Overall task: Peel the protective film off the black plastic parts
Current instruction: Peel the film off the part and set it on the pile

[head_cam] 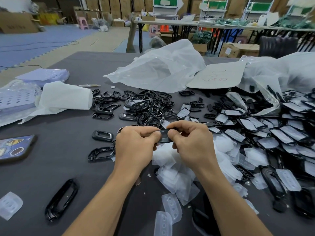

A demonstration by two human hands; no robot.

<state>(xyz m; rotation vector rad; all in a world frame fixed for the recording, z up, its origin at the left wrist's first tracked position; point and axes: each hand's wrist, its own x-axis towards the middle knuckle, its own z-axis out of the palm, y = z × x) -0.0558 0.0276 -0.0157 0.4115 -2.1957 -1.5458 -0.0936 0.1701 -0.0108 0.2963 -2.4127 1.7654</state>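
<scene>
1. Film scraps (172, 206) litter the near bench (68, 167).
2. Left hand (134, 143) and right hand (192, 142) hold one black part (164, 136) just above, fingers clamped on it.
3. Probably light, stiff, slick: grip its edges, lift the film's corner.

- A black plastic part (164, 137) is pinched between the left hand (136, 142) and the right hand (192, 142), over the grey desk (59, 167).
- A tangled heap of bare black frames (146, 106) is piled just behind the hands.
- Film-covered parts (272, 133) are stacked off to the right, some under a clear bag (265, 103).
- Loose film pieces (179, 178) are dumped below and beside the right wrist.
- A phone (13, 149) is parked at the left edge, and a crumpled white bag (158, 70) is seen farther back.
</scene>
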